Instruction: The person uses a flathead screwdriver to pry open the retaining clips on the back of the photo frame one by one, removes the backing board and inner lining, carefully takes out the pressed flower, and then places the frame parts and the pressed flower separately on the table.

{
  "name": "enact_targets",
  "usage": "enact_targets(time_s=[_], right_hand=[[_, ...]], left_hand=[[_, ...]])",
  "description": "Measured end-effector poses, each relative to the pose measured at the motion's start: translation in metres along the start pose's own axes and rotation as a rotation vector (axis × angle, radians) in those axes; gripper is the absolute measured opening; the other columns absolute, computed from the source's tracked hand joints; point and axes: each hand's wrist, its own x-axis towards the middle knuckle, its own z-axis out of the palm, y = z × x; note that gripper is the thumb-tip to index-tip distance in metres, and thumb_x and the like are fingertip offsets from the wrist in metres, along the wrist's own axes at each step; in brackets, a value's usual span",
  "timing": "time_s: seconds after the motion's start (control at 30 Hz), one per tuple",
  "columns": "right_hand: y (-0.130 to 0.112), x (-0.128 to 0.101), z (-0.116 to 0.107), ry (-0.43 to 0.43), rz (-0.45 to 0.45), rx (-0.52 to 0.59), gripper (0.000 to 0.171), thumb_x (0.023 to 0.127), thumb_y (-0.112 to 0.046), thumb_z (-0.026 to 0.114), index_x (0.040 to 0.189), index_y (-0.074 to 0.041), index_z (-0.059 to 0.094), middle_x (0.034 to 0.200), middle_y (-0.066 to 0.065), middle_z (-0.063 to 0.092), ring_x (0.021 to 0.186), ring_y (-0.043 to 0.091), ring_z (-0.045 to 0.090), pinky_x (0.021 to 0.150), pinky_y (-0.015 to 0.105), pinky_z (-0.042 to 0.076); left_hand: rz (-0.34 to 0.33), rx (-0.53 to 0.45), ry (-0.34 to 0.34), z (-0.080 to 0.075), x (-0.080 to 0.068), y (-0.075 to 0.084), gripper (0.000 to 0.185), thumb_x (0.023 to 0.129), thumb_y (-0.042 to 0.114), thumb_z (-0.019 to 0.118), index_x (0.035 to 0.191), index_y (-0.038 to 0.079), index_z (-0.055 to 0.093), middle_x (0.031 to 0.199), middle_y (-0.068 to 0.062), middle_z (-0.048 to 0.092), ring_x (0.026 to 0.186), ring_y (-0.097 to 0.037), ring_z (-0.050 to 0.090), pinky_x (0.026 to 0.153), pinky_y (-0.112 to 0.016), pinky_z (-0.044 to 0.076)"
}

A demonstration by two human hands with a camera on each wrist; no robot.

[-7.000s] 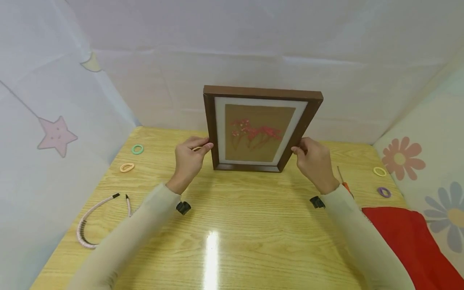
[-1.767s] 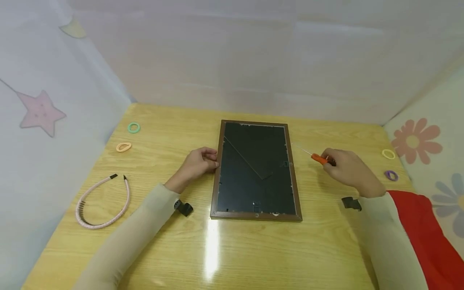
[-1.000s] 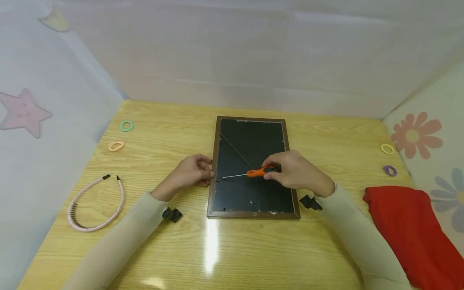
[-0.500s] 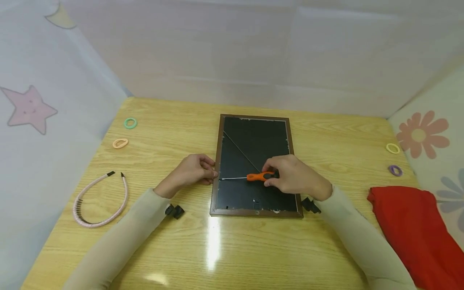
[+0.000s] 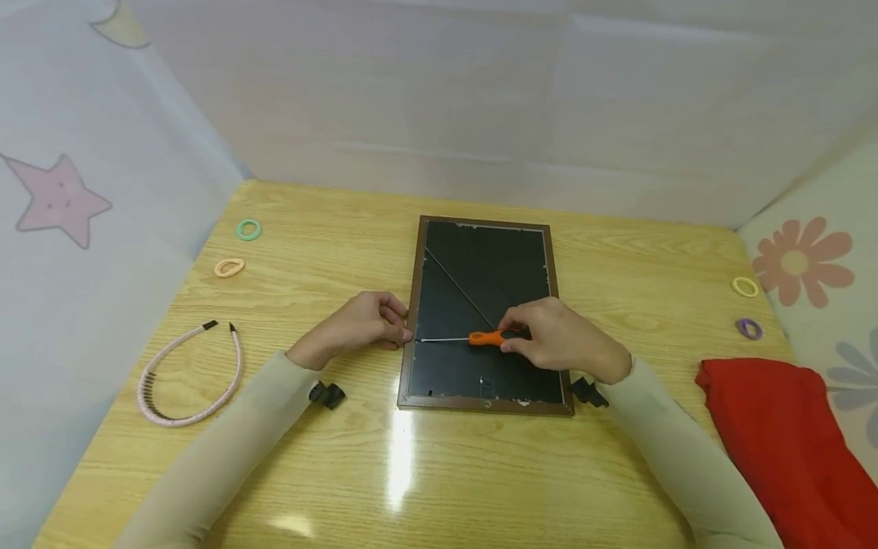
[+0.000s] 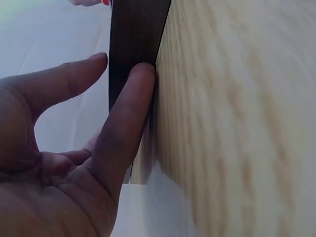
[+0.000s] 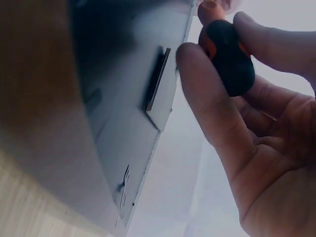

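A picture frame (image 5: 485, 408) with a brown rim lies face down on the wooden table, its black backing and slanted stand flap (image 5: 473, 267) upward. My right hand (image 5: 562, 339) pinches a screwdriver (image 5: 485, 338) by its orange and black handle, thumb and fingers around it in the right wrist view. The screwdriver's thin shaft points left across the backing, its tip at the inner left edge of the rim. My left hand (image 5: 360, 324) rests at the frame's left side. In the left wrist view, one fingertip (image 6: 140, 74) touches the rim's side, the thumb near its upper edge.
A pink headband (image 5: 154, 412) lies at the left, with green (image 5: 248, 229) and orange (image 5: 229, 268) rings beyond it. Yellow (image 5: 745, 287) and purple (image 5: 749, 329) rings lie right, above a red cloth (image 5: 768, 427). White sheets (image 5: 480, 99) enclose the table's back and sides.
The frame, earlier held upright by both hands, now lies face down. My right hand has brought the screwdriver from the right onto the backing; its tip has reached the left rim.
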Motion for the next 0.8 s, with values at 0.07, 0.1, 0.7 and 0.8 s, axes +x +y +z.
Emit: enact_targets(time_s=[0.07,0.1,0.7,0.8], right_hand=[[0.001,0.000,0.001,-0.001,-0.004,-0.004,0.020,0.090,-0.025,0.078,0.106,-0.013,0.075,0.101,0.001,0.078,0.079,0.005,0.068,0.069,0.023,0.060],[0.001,0.000,0.002,-0.001,-0.005,-0.004,0.021,0.090,-0.026,0.078,0.106,-0.013,0.075,0.101,0.001,0.078,0.079,0.005,0.068,0.068,0.022,0.059],[-0.007,0.011,0.010,-0.015,0.029,-0.028,0.014,0.089,-0.021,0.079,0.099,-0.012,0.074,0.089,-0.001,0.074,0.067,0.005,0.055,0.060,0.019,0.051],[-0.012,0.011,0.010,0.011,0.035,-0.039,0.013,0.090,-0.018,0.078,0.099,-0.011,0.073,0.089,0.000,0.072,0.065,0.007,0.052,0.057,0.019,0.047]], left_hand=[[0.003,0.012,-0.015,-0.001,0.001,-0.001,0.043,0.086,0.007,0.077,0.122,-0.003,0.055,0.102,-0.014,0.064,0.084,-0.020,0.073,0.080,-0.035,0.066],[0.005,0.020,-0.020,-0.001,0.002,-0.001,0.043,0.086,0.007,0.077,0.122,-0.003,0.054,0.102,-0.014,0.064,0.083,-0.020,0.073,0.080,-0.035,0.066],[-0.008,-0.007,-0.002,0.003,0.004,-0.001,0.040,0.087,-0.001,0.076,0.119,-0.006,0.053,0.099,-0.014,0.059,0.078,-0.021,0.072,0.078,-0.035,0.067],[-0.013,0.001,0.006,0.003,0.004,-0.001,0.039,0.087,-0.001,0.076,0.117,-0.005,0.053,0.098,-0.014,0.060,0.077,-0.021,0.073,0.078,-0.035,0.067]])
